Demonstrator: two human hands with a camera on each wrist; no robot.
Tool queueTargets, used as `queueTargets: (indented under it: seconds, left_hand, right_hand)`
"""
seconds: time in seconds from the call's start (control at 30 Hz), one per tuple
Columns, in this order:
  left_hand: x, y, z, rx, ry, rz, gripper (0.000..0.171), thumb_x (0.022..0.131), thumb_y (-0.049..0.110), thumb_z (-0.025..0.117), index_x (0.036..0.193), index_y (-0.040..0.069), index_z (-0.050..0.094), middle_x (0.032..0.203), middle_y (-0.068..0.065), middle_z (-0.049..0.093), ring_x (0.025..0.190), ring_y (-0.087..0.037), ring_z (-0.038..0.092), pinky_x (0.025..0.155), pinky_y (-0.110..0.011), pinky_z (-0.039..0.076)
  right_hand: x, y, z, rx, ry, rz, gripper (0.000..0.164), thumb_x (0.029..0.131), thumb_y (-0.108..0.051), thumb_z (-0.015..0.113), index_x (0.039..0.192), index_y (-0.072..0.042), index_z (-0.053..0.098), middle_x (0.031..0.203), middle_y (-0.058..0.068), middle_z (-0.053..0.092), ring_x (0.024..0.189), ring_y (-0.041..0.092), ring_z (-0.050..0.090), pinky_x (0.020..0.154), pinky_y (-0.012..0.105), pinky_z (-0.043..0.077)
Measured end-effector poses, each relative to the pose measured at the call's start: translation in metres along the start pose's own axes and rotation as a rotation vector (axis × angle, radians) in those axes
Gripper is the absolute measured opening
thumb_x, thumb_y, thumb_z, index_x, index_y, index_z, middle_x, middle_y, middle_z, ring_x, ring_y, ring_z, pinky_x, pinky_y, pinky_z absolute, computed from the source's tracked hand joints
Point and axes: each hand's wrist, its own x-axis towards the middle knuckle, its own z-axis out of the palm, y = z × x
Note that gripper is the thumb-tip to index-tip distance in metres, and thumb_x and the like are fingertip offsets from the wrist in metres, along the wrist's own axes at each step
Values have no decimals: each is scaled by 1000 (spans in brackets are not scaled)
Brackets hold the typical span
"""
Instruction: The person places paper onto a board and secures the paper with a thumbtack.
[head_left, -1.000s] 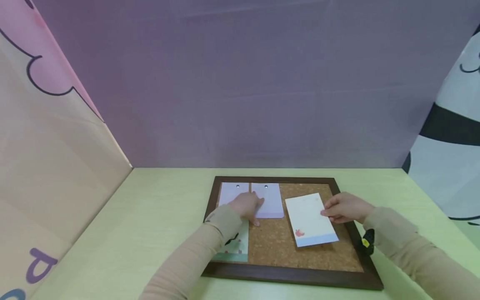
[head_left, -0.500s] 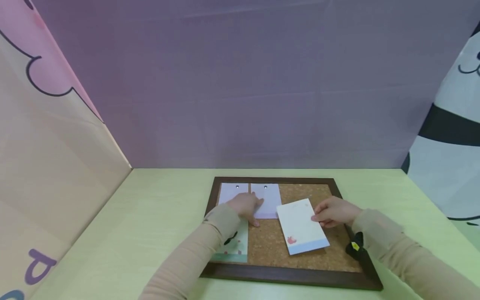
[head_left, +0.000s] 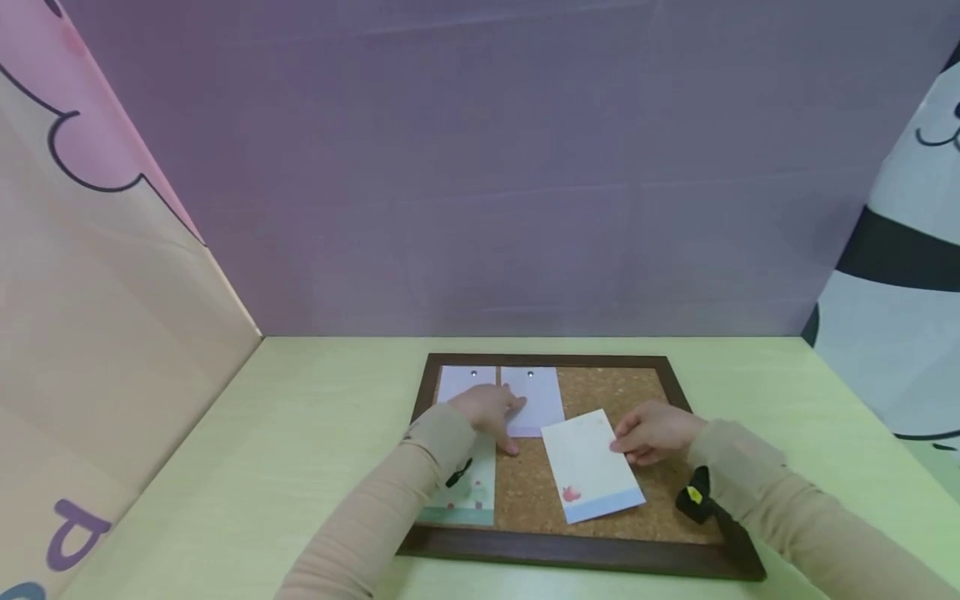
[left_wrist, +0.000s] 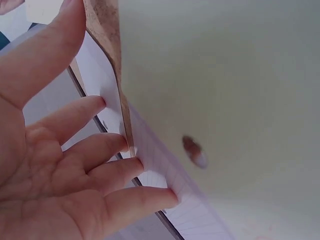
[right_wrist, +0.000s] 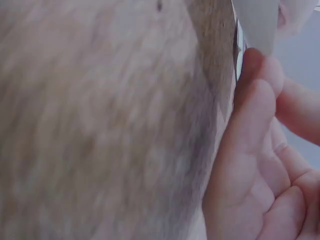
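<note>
A brown-framed cork board (head_left: pixel 525 492) lies on the table. Two lilac sheets are fixed side by side along its far edge by silver pins: a left sheet (head_left: pixel 453 381) and a right sheet (head_left: pixel 546 392). Below the left one lies a pale green sheet (head_left: pixel 483 492), partly under my left arm. With fingers spread, my left hand (head_left: pixel 487 410) rests its fingertips on the lilac sheets; the left wrist view shows the fingers (left_wrist: pixel 155 200) extended. My right hand (head_left: pixel 656 431) pinches the right edge of a cream notepaper sheet (head_left: pixel 588 462) with a blue bottom band, tilted over the cork.
The pale table (head_left: pixel 315 433) extends around the board. A purple-grey backdrop (head_left: pixel 480 183) stands behind, with a patterned panel (head_left: pixel 120 333) on the left and another panel (head_left: pixel 900 350) on the right. A black strap (head_left: pixel 696 497) sits at my right wrist.
My right hand has carried the cream sheet leftward and toward me, toward the spot below the right lilac sheet. My left hand has stayed almost still.
</note>
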Motion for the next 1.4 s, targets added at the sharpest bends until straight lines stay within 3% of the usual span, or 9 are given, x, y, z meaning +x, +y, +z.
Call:
queueTargets:
  seconds: [0.47,1.4]
  left_hand:
    - [3,4,2,36,3,7,81,74,31,80,144,18,40,154,-9,29,141,-25,29,116,-37,25]
    - [9,1,6,56,28,1,81,72,31,82,142,19,42,152,-10,32,140,-27,32,115,-39,25]
  right_hand:
    - [6,-11,23,-18,-8,124,12,85,-13,69,80,-3,63,64,2,63,56,8,58,56,22,54]
    - [14,-32,45,-34,-66,133,18,86,-11,68,71,-3,62,60,2,61,51,6,56,51,18,52]
